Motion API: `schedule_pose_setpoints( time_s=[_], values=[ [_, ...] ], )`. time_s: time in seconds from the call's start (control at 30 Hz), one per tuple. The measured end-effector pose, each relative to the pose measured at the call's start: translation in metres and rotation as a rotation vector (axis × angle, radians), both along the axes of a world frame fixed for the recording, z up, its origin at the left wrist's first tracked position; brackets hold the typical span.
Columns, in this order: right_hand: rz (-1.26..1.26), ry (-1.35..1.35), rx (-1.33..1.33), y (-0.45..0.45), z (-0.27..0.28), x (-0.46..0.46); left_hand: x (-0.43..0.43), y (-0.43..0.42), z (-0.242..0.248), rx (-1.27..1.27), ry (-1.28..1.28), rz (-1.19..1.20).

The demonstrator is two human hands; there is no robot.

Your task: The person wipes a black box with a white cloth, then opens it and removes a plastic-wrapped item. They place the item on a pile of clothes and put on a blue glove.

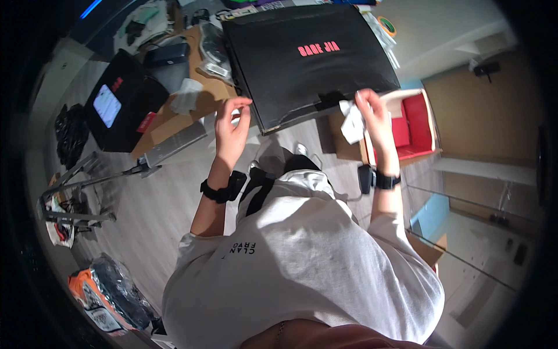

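Note:
A large flat black cardboard box (279, 70) with pink-red lettering on its lid lies closed before me. Close to its near left corner is my left hand (231, 131), fingers bent and thumb apart, with nothing seen gripped in it. A crumpled white piece of paper or tissue (351, 124) hangs from my right hand (375, 118), pinched between thumb and fingers at the box's near right edge. Just beyond that hand stands an open box with a red interior (416, 124). Both wrists carry black strapped devices.
To the left, a black box (122, 104) with a lit phone (107, 106) on it stands by brown cardboard (183, 120). A metal folding frame (91, 174) and plastic-wrapped packages (113, 296) are on the left. A tape roll (387, 26) lies beyond the large box.

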State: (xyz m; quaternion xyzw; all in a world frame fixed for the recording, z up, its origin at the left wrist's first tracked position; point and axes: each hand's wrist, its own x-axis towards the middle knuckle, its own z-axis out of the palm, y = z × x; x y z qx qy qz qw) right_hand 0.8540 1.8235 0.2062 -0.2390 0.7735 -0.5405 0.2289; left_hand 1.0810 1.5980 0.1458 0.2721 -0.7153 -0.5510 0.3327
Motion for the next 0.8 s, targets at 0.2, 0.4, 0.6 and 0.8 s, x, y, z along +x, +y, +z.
schedule_pose_setpoints(
  time_s=[0.2, 0.4, 0.6, 0.8],
  values=[
    [-0.227, 1.067, 0.427, -0.057, -0.027, -0.046, -0.016, 0.004, -0.009, -0.078, -0.151, 0.031],
    [0.242, 0.974, 0.523, -0.049, -0.056, -0.028, -0.01, 0.003, -0.046, 0.174, -0.246, 0.004],
    [0.203, 1.171, 0.681, -0.053, -0.061, -0.005, -0.006, -0.002, -0.049, 0.52, -0.323, -0.086],
    [0.237, 1.064, 0.616, -0.045, -0.061, 0.002, -0.005, 0.0, -0.042, 0.685, -0.368, -0.152]
  ],
)
